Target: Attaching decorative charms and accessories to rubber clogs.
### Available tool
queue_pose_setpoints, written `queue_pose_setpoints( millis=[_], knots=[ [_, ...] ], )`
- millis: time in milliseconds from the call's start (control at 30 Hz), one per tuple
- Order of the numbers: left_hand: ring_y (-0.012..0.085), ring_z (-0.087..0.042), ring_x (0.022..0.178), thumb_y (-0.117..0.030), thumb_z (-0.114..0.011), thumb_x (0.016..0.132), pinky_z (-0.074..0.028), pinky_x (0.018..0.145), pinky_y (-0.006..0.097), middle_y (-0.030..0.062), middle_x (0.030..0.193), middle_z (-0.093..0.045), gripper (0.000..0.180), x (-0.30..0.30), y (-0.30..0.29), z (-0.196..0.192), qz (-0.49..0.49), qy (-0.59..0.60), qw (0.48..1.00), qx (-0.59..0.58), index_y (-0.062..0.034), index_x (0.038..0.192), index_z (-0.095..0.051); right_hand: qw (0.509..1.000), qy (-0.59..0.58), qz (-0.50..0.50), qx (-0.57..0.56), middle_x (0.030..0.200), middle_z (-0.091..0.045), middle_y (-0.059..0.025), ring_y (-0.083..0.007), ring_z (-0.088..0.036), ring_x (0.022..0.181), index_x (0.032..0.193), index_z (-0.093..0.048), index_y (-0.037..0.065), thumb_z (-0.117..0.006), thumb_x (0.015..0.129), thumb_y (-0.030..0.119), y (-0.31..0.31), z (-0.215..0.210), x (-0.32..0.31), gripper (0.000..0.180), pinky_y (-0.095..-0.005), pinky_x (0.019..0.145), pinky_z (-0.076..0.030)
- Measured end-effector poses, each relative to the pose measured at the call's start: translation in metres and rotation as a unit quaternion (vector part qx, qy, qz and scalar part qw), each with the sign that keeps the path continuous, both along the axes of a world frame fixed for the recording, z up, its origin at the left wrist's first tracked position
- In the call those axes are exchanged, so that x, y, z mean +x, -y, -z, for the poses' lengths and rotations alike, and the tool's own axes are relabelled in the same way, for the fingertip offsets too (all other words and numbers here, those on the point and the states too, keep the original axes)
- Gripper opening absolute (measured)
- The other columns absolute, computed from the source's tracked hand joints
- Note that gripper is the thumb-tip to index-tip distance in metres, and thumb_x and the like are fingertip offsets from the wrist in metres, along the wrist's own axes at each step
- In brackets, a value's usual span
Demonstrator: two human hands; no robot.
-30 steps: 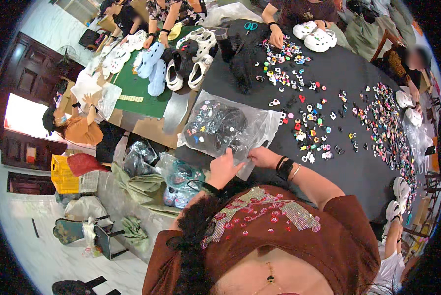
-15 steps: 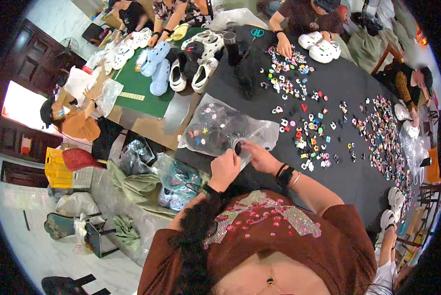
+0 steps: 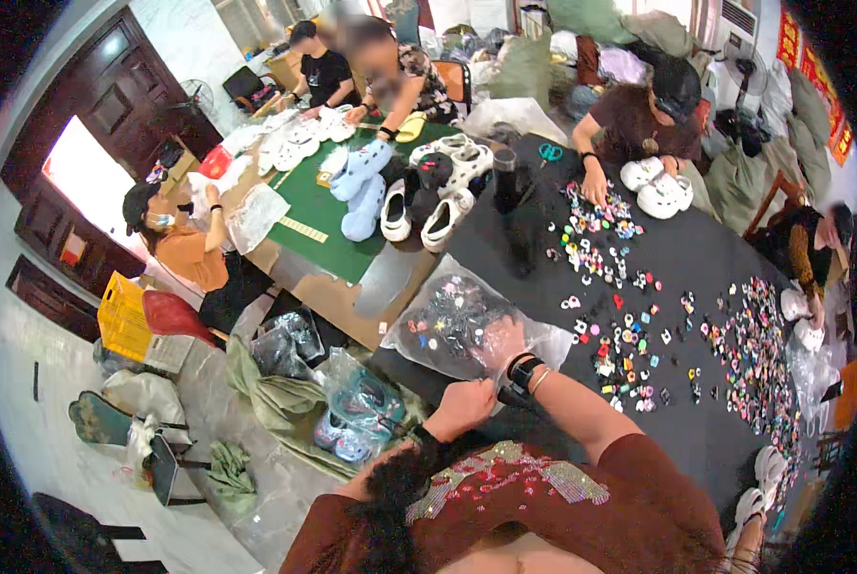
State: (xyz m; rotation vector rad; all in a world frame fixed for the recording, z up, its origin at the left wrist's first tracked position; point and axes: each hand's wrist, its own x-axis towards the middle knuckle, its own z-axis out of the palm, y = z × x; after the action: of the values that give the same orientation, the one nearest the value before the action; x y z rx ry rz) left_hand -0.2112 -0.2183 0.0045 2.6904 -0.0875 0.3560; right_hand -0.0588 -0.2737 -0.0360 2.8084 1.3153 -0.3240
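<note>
A clear plastic bag lies on the near edge of the black table, with dark clogs inside that carry small colourful charms. My left hand is closed at the near edge of the bag, pinching the plastic. Reaching into the bag's mouth, my right hand shows through the film with its fingers stretched toward the clogs. The plastic blurs the fingertips, and I cannot tell whether they touch a clog.
Loose shoe charms spread across the right of the table. Light blue clogs, white clogs and a dark cup stand farther off. Several co-workers sit around. Bagged clogs lie low on my left.
My right hand has moved from the bag's edge into the bag. The left hand still grips near the opening. The head view has tilted up, showing more of the room.
</note>
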Motion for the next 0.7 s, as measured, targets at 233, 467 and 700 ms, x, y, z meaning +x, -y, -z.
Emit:
queue_pose_setpoints(
  millis=[233, 467, 700],
  knots=[
    [0.0343, -0.060, 0.066, -0.033, -0.053, 0.087, -0.046, 0.057, 0.045, 0.0149, 0.069, -0.060, 0.028, -0.003, -0.042, -0.028, -0.045, -0.078, 0.993, -0.076, -0.0060, 0.081, -0.058, 0.998, 0.013, 0.054, -0.024, 0.103, -0.061, -0.0051, -0.0253, -0.048, 0.106, 0.104, -0.063, 0.017, -0.055, 0.074, 0.049, -0.013, 0.032, 0.017, 0.044, -0.0502, 0.088, -0.034],
    [0.0303, -0.061, 0.067, -0.024, -0.060, 0.083, -0.047, 0.061, 0.038, 0.0161, 0.074, -0.062, 0.024, -0.010, -0.098, -0.015, -0.190, -0.019, 0.963, -0.188, -0.0006, 0.086, -0.063, 0.992, -0.087, 0.039, 0.087, 0.103, -0.061, -0.0048, -0.0272, -0.051, 0.104, 0.098, -0.063, 0.018, -0.056, 0.073, 0.051, 0.017, 0.128, 0.058, 0.042, -0.0521, 0.084, -0.036],
    [0.0343, -0.061, 0.091, -0.038, -0.056, 0.086, -0.047, 0.079, 0.039, 0.0211, 0.102, -0.062, 0.047, -0.016, -0.154, 0.046, -0.330, 0.005, 0.931, -0.155, 0.0050, 0.104, -0.057, 0.995, 0.047, -0.072, 0.044, 0.088, -0.059, -0.0051, -0.0250, -0.053, 0.087, 0.089, -0.060, 0.015, -0.062, 0.064, 0.020, 0.076, -0.007, 0.012, 0.026, -0.0433, 0.071, -0.045]
  ],
)
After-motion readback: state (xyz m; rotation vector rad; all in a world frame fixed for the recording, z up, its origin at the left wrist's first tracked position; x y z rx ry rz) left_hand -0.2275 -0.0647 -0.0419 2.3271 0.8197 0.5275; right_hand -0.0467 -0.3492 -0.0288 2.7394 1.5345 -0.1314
